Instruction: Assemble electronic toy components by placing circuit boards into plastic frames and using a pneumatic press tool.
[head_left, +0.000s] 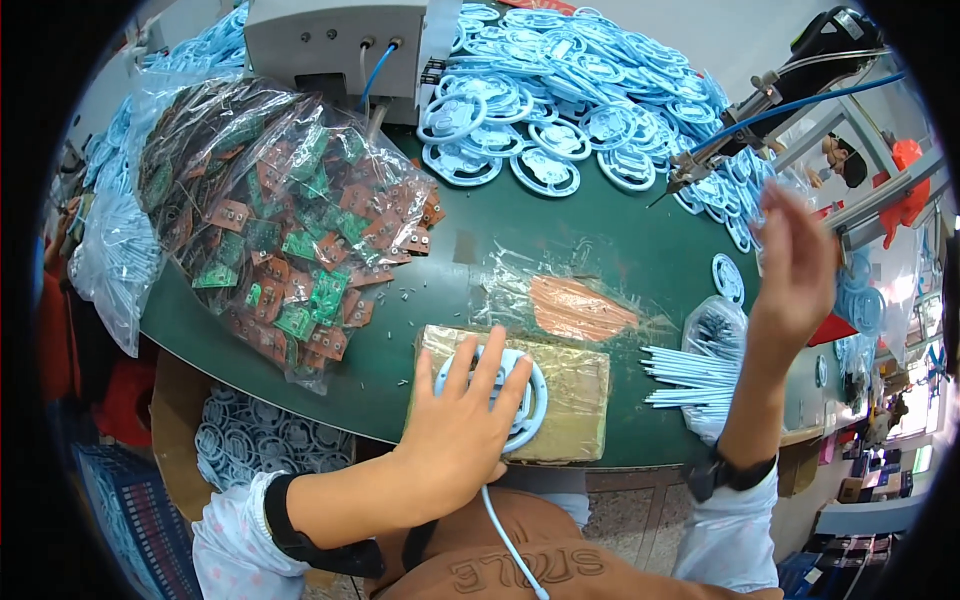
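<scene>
My left hand [455,425] rests on a round light-blue plastic ring part [538,400], fingers spread over it, holding it against a tape-wrapped block [575,405]. The hand covers the ring's left and middle. A thin light-blue stick [505,535] runs from just below that hand toward the lower edge; its join to the ring is hidden. My right hand [795,265] is raised at the right, somewhat blurred, with fingers stretched upward and nothing visible in them. Just beyond it hangs a powered screwdriver [720,145], apart from the fingers in this picture.
Many light-blue ring parts [560,90] cover the table's far side. At left lies a clear bag of green and brown circuit boards [290,240], before a grey machine [340,50]. Light-blue sticks [690,375] lie near a plastic bag at right. A box of rings [265,430] stands below.
</scene>
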